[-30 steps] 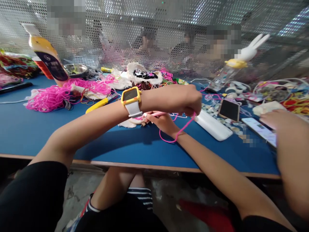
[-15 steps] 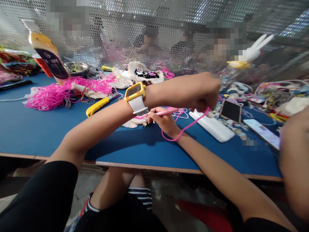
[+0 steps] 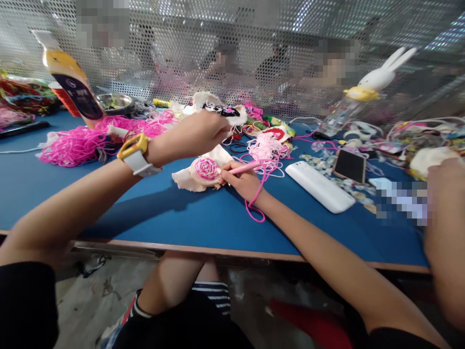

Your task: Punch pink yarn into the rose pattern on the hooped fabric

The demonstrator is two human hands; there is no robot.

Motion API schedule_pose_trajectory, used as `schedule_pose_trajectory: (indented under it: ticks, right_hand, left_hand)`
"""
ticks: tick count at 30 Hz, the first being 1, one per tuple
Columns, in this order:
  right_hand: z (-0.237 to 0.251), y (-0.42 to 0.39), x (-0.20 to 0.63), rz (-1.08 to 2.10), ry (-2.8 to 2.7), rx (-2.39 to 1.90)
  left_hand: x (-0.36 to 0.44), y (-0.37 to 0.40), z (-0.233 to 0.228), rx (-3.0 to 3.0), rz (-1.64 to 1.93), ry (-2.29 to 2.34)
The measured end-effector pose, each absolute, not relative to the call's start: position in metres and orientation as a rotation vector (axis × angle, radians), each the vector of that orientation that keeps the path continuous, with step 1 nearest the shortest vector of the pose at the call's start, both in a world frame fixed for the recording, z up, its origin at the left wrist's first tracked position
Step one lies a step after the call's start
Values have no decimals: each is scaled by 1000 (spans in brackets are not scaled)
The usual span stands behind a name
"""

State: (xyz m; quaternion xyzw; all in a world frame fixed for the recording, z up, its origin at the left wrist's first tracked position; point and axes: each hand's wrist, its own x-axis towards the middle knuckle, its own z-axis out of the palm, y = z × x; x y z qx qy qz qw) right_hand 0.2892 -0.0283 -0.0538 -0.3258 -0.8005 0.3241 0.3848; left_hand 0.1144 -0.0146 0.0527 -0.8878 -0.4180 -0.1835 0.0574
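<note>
My right hand (image 3: 244, 182) is closed around a pink punch needle (image 3: 247, 167), its fingertips at the right edge of a small embroidery hoop (image 3: 192, 175). White cloth in the hoop carries a pink and white spiral (image 3: 207, 169). Pink yarn (image 3: 254, 213) hangs in a loop from the tool over my right wrist. My left hand (image 3: 207, 131), with a yellow and white watch on its wrist, is raised just above and behind the hoop. Its fingers look curled, slightly blurred; whatever they hold is hidden.
Pink yarn heaps (image 3: 72, 147) and a glue-like bottle (image 3: 74, 82) stand left. A pale pink yarn bundle (image 3: 267, 148) lies behind the hoop. To the right are a white case (image 3: 319, 187), a phone (image 3: 349, 166), a rabbit-topped bottle (image 3: 336, 114) and another person's arm (image 3: 446, 237).
My left hand has swung from the right, where it held the pink yarn, to the left above the hoop. The yarn now hangs slack, and the spiral is uncovered. My right hand stays nearly put.
</note>
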Motion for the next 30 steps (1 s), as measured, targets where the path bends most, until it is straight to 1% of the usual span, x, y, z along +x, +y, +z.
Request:
schedule_pose_trajectory:
  ticks: [4, 6, 8, 10, 14, 18, 24, 30]
  right_hand:
    - [-61, -24, 296, 790, -2093, -818]
    - [-63, -25, 298, 790, -2103, -822]
    - [-65, -28, 298, 794, -2118, -821]
    - [-64, -32, 298, 799, -2126, -820]
    - [-55, -45, 298, 802, -2105, -824]
    - [-42, -60, 297, 835, -2078, -837]
    - [-36, -69, 295, 825, -2049, -828]
    - [-34, -70, 297, 807, -2001, -829]
  left_hand:
    - [81, -4, -9, -2719, -390, -1467]
    - [74, -5, -24, -2927, -441, -1572]
    - [72, -12, -27, -3103, -589, -1620]
    - [69, -21, -25, -3172, -747, -1548]
    - [64, -40, -26, -3088, -972, -1368]
    - [64, -50, -36, -3064, -1155, -1415]
    - [67, -53, -41, -3125, -1253, -1449]
    - [66, -52, -41, -3152, -1276, -1435]
